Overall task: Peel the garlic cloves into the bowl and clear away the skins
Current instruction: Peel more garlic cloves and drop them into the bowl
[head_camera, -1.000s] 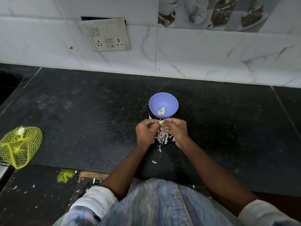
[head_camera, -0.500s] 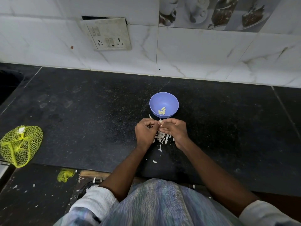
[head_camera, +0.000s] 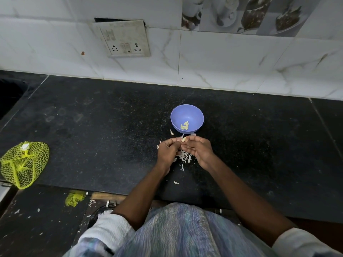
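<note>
Wall: white marble-patterned tiles (head_camera: 232, 62) run behind the work surface, with a strip of printed tiles showing cups and desserts (head_camera: 241, 13) along the top right.
Desk: a black speckled stone desk (head_camera: 104, 127) fills the middle of the view, dusty, with faint ring marks towards its left.
Person: two bare forearms reach in from the bottom edge, sleeves pale, over a blue-grey striped cloth (head_camera: 176, 230).
Socket: a grimy cream switch-and-socket plate (head_camera: 123, 38) sits on the wall, its upper edge tilted off the tile.
Net: a yellow mesh net bag (head_camera: 23, 164) lies at the desk's left front edge.
Bowl: a small round lilac plastic bowl (head_camera: 194, 112) stands near the desk's middle, with a few peeled garlic cloves (head_camera: 184, 125) inside.
Hands: the left hand (head_camera: 168, 152) has its fingers curled, fingertips pinching at what seems to be skin; the right hand (head_camera: 197, 148) pinches a pale garlic clove (head_camera: 184, 139) at its fingertips, just in front of the bowl.
Skins: white papery garlic skins (head_camera: 185, 156) lie scattered on the desk under and beside the hands.
</note>
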